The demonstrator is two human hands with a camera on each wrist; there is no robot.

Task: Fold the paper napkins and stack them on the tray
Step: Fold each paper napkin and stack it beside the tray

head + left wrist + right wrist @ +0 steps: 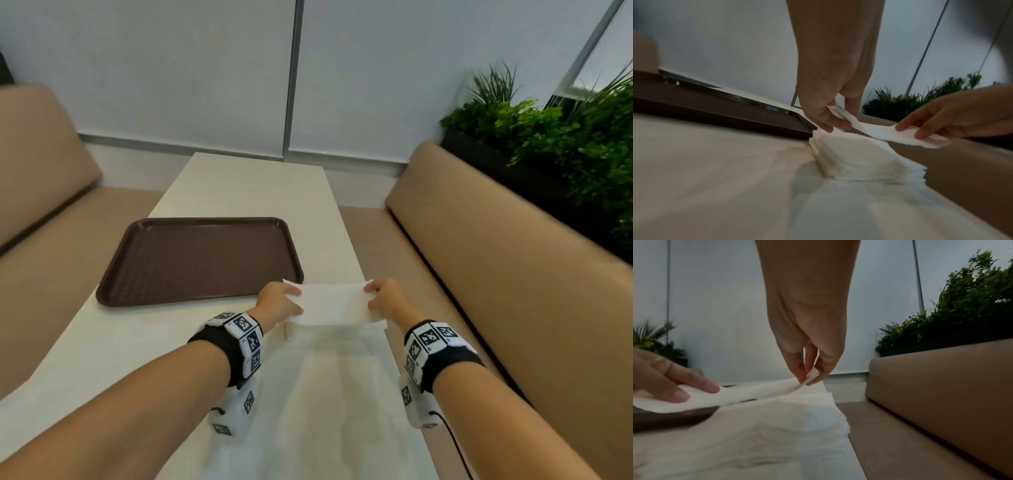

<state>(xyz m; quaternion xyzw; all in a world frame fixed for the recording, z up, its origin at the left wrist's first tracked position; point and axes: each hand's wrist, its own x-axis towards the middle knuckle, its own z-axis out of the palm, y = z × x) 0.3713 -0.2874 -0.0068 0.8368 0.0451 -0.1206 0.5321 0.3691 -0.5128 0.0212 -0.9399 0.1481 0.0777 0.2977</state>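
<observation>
A single white paper napkin (334,301) is held just above a stack of white napkins (855,159) near the table's right edge. My left hand (279,301) pinches the napkin's left end (840,113) between thumb and fingers. My right hand (383,298) pinches the right end (812,374) the same way. The napkin (748,394) sags a little between the two hands. The brown tray (202,260) lies to the left of the stack (809,415) and holds nothing.
The pale table (260,192) is long and narrow. Tan bench seats (507,260) run along both sides. Green plants (565,137) stand behind the right bench. A white blind wall (205,68) closes the far end.
</observation>
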